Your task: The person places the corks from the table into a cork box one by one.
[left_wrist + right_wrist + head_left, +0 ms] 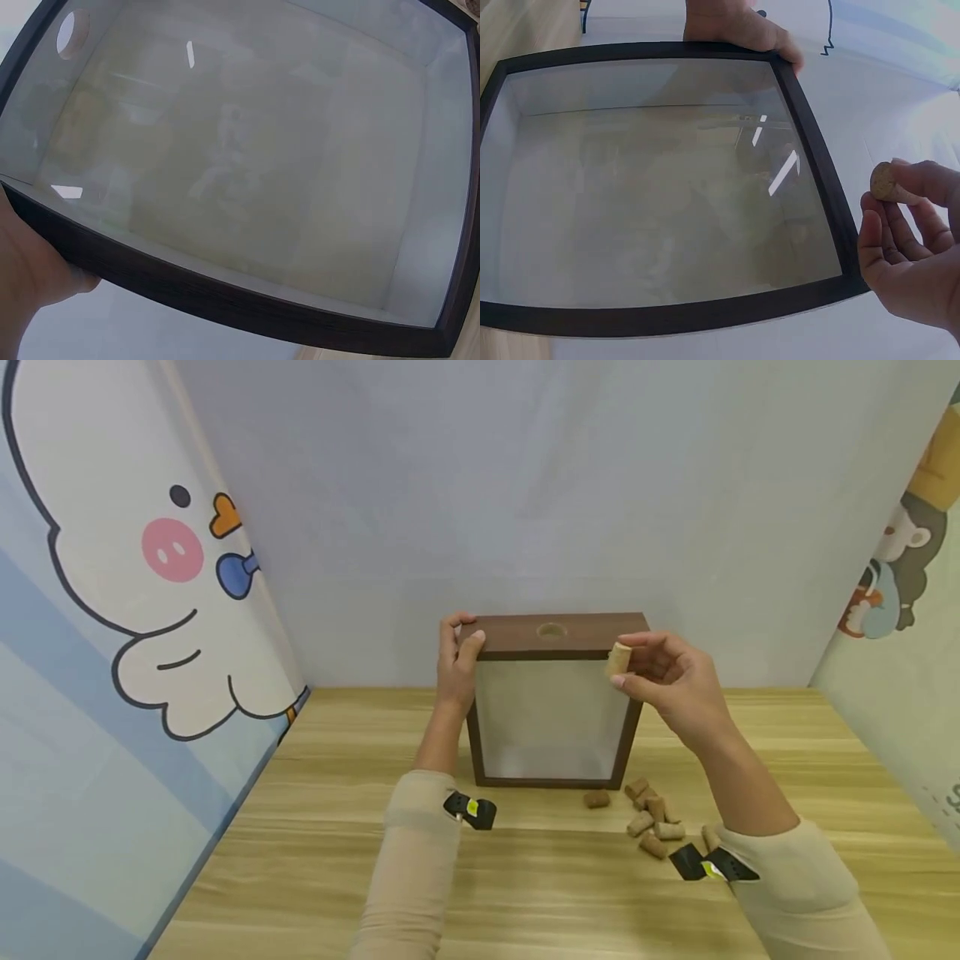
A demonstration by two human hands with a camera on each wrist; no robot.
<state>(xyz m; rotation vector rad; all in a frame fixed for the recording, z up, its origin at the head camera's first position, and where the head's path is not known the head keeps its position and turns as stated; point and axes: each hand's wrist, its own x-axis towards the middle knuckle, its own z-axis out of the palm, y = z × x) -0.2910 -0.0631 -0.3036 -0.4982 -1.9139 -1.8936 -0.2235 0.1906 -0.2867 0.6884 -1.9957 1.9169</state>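
Observation:
A dark brown shadow-box frame (555, 783) with a clear front stands upright on the table. Its top edge has a round hole (552, 631), also visible from inside in the left wrist view. My left hand (457, 664) grips the frame's upper left corner, thumb on the top edge. Between thumb and fingers my right hand (682, 689) pinches a cork (618, 660), held in front of the frame's upper right corner. In the right wrist view the cork (885, 182) shows one round end. Inside the frame, a plain pale backing shows.
Several loose corks (655, 810) lie on the wood-grain table (337, 827) near the frame's lower right corner, one by the right sleeve. A single darker cork (597, 798) sits just before the frame. Behind rises a pale wall (480, 510), with cartoon-printed panels either side.

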